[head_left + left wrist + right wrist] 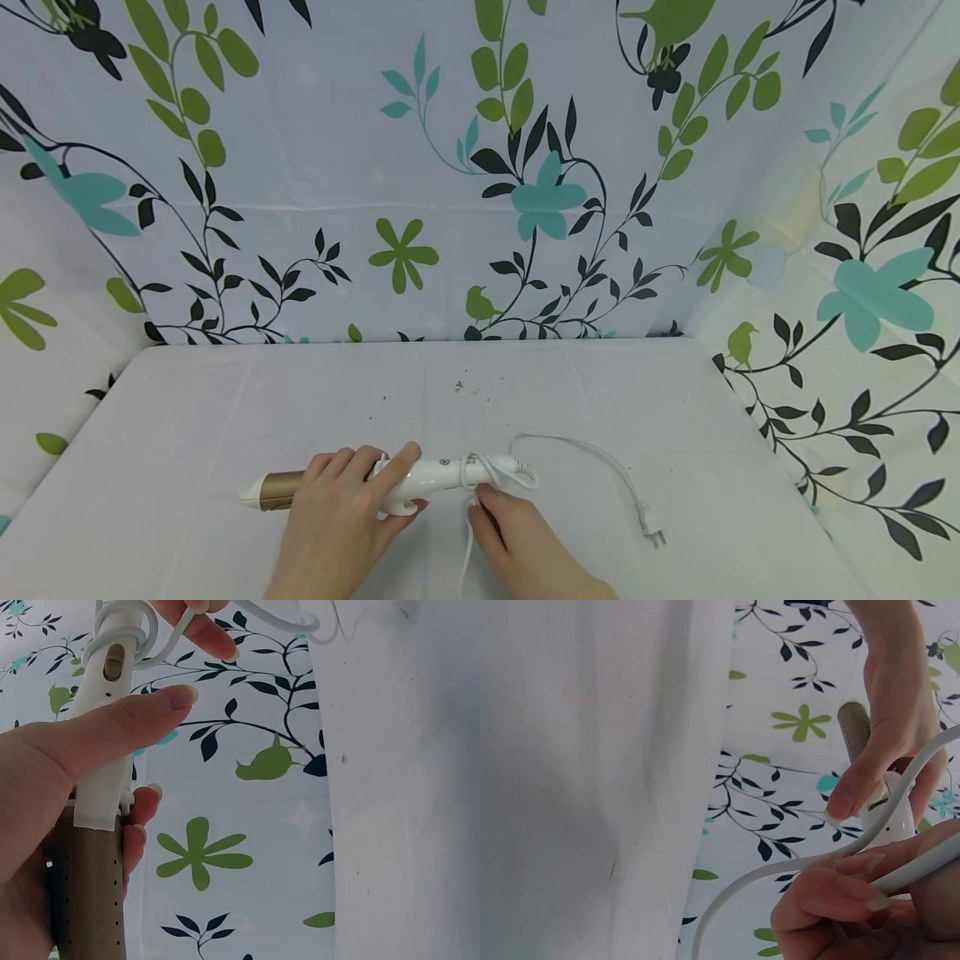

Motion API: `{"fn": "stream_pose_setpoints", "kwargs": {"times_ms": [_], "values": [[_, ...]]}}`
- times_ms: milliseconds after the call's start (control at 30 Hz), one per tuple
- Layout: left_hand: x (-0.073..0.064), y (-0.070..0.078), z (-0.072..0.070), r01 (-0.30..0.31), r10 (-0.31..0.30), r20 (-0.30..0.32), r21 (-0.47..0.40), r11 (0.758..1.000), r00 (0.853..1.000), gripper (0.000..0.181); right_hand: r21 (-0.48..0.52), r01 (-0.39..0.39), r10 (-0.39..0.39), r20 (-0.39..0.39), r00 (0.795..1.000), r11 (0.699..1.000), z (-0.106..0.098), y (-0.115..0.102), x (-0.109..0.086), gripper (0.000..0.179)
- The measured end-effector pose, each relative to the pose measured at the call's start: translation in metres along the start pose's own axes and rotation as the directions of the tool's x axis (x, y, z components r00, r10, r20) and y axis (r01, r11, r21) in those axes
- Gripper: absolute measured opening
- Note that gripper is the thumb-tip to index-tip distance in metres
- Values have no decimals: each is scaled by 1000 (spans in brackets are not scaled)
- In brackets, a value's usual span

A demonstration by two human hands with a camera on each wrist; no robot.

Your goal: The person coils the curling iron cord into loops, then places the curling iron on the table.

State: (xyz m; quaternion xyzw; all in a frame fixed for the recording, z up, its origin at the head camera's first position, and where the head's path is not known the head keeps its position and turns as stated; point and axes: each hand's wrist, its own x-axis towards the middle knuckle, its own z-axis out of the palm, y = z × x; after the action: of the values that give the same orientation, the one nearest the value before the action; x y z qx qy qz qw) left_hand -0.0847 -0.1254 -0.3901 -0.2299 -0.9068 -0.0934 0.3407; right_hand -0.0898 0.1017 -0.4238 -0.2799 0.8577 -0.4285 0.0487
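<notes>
A white curling iron [431, 477] with a gold barrel [281, 492] lies level across the front of the table, its tip to the left. My left hand [337, 508] grips it around the middle, thumb near the lower side. In the left wrist view the thumb crosses the white handle [105, 776], below a small gold switch [113, 663]. A white cord [480, 468] loops around the handle's right end. Just under those loops, my right hand [528, 542] pinches the cord, seen between finger and thumb in the right wrist view.
The cord's far part curves right over the white tabletop [300, 400] to a two-prong plug [651, 525]. Several small dark specks [460, 386] dot the table farther back. Leaf-patterned cloth [442, 167] hangs behind and along both sides.
</notes>
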Motion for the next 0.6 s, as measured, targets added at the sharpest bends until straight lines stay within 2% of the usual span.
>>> {"fn": "stream_pose_setpoints", "kwargs": {"times_ms": [100, 200, 333, 433, 533, 600], "values": [[-1, 1, 1, 20, -20, 6, 5, 1000, 1000, 69, -23, -26, 26, 7, 1000, 999, 1, -5, -2, 12], [-1, 0, 2, 38, -38, 4, 5, 999, 999, 70, -60, -3, 4, 11, 1000, 998, 4, -8, -5, 16], [-2, -1, 4, 49, -48, -16, 7, 999, 999, 70, -114, 104, -104, 11, 995, 988, 8, -10, -9, 12], [-3, -2, 4, 62, -62, -10, 11, 998, 998, 70, -144, 158, -158, 10, 987, 977, 11, -11, -11, 17], [-3, -4, 5, 83, -83, 5, 16, 996, 997, 70, -122, 111, -104, 58, 993, 986, 12, -15, -13, 17], [-4, -6, 6, 94, -94, 5, 21, 995, 996, 70, -101, 35, -23, 116, 993, 994, 13, -18, -14, 13]]}}
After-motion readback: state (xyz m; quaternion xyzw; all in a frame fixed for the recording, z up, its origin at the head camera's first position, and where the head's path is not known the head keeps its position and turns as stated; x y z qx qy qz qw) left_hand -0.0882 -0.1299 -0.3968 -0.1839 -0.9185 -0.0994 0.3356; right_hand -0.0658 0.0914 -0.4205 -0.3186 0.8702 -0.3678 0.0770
